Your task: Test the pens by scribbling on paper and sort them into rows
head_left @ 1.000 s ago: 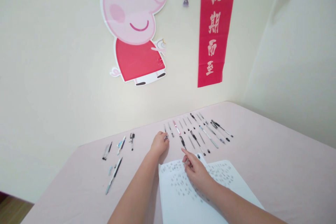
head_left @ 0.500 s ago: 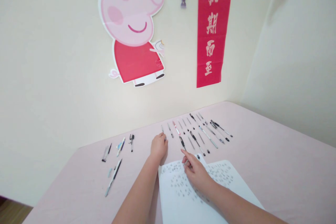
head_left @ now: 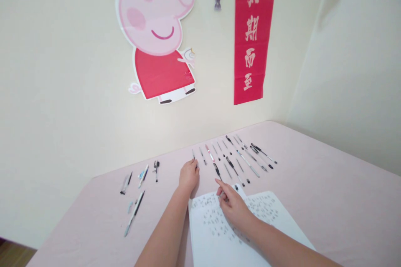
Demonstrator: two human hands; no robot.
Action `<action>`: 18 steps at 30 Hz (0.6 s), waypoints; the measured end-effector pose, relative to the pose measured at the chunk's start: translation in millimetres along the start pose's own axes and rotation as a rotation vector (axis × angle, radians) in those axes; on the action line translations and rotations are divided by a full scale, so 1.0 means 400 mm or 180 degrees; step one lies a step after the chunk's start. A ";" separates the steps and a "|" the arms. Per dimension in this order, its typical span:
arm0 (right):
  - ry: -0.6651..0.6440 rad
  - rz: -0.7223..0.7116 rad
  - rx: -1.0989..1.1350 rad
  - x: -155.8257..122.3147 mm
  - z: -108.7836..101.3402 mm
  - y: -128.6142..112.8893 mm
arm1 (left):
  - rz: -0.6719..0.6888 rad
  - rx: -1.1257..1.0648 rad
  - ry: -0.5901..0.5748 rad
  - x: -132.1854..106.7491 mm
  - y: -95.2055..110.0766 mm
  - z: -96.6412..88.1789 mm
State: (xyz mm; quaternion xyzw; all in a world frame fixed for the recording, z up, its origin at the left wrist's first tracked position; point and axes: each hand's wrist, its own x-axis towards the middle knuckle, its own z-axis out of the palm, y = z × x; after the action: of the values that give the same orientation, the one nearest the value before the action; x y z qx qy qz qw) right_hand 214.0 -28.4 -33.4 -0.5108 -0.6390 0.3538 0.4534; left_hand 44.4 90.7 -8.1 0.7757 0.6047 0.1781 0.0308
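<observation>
Head view, slim grey pen (head_left: 193,154), left fingers (head_left: 194,163) touching its end, right fingers (head_left: 222,184) half-curled, grips unclear

Left hand (head_left: 189,176) shifted slightly left, pen (head_left: 193,154) too

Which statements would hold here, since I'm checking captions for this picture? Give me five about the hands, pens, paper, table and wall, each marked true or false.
1. The right hand overlaps the written-on paper in this view. True.
2. The left hand is in the middle of the paper. False: it is outside the paper's upper-left corner, by a thin pen-like item.
3. A red banner hangs to the right of the pig cutout. True.
4. The tablecloth is dark blue. False: it is pale pink.
5. A pink-and-white pen lies to the right of the left hand. True.
</observation>
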 end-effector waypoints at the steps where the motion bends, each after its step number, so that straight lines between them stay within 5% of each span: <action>1: -0.0015 0.0000 -0.0008 0.000 0.000 -0.001 | 0.0005 -0.0006 0.0004 0.002 0.002 0.001; 18: -0.0086 0.0032 -0.0007 0.000 0.000 0.001 | -0.0036 -0.0553 0.0260 -0.006 -0.008 0.003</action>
State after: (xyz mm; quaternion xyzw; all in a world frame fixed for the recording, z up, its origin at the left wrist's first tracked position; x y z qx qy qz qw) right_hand 214.1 -28.4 -33.8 -0.5097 -0.6428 0.3623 0.4424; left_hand 41.4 89.5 -10.7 0.7588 0.5921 0.2612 0.0742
